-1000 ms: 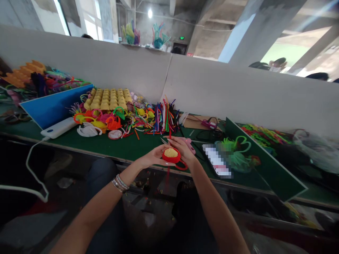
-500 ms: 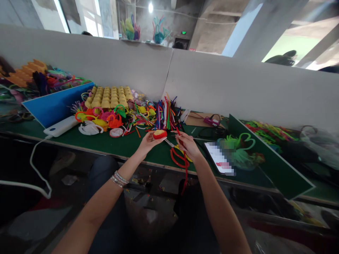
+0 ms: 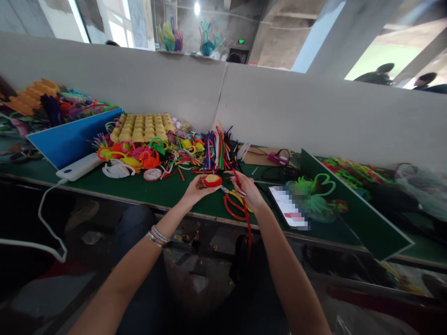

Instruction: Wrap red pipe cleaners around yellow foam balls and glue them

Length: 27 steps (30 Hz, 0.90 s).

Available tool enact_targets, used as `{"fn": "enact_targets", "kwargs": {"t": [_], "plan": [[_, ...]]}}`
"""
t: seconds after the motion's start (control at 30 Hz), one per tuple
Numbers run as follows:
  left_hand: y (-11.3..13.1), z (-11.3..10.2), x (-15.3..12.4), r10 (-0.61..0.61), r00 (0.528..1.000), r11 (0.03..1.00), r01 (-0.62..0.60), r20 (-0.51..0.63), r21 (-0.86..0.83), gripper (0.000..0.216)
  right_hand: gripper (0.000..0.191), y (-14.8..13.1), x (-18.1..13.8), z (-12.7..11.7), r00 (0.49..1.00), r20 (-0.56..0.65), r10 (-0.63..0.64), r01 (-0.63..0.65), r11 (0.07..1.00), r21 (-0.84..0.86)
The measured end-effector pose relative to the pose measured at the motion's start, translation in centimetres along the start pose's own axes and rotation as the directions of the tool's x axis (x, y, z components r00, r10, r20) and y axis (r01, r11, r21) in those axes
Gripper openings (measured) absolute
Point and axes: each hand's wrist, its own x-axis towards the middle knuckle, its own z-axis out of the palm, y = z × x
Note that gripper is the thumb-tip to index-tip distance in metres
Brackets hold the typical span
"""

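Note:
My left hand (image 3: 196, 190) is closed on a small round red piece with a pale yellow top (image 3: 212, 180), held just above the green table. Facing it, my right hand (image 3: 247, 190) pinches a long red pipe cleaner (image 3: 249, 228), whose tail hangs past the table's front edge. Between and below the hands, scissors (image 3: 234, 205) with red and yellow handles lie on the table, their blades toward my left hand. A bundle of pipe cleaners (image 3: 219, 150) in many colours stands behind both hands. To the left lies a white and red round piece (image 3: 152, 174).
A yellow egg tray (image 3: 143, 128) and a heap of bright pipe-cleaner pieces (image 3: 139, 156) are at the left, by a white power strip (image 3: 79, 166) and a blue board (image 3: 75, 137). At the right are a phone (image 3: 287, 207), a green pipe-cleaner figure (image 3: 314, 197) and a green board (image 3: 352, 209).
The round red piece has turned slightly in my left hand. The red pipe cleaner's hanging tail has swung a little to the right. My view has shifted slightly.

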Motion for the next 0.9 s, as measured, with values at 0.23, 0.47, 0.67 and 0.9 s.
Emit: {"fn": "enact_targets", "kwargs": {"t": [0.23, 0.47, 0.67, 0.9], "plan": [[0.2, 0.1, -0.2, 0.007, 1.0, 0.994, -0.007, 0.002, 0.106, 0.05, 0.038, 0.2, 0.0, -0.1, 1.0, 0.016, -0.013, 0.014, 0.998, -0.068], [0.2, 0.0, -0.3, -0.005, 1.0, 0.989, 0.002, 0.02, 0.151, 0.051, 0.044, 0.2, -0.2, 0.1, 1.0, -0.021, -0.017, 0.015, 0.995, -0.094], [-0.5, -0.3, -0.1, 0.028, 0.999, 0.976, -0.037, 0.046, 0.217, 0.052, 0.05, 0.2, -0.1, 0.2, 0.996, -0.06, -0.069, 0.059, 0.986, -0.153], [-0.9, -0.8, -0.2, 0.086, 0.992, 0.914, -0.116, 0.092, 0.389, 0.051, 0.052, 0.3, 0.0, 0.2, 0.99, -0.069, -0.119, 0.101, 0.969, -0.226]]}}
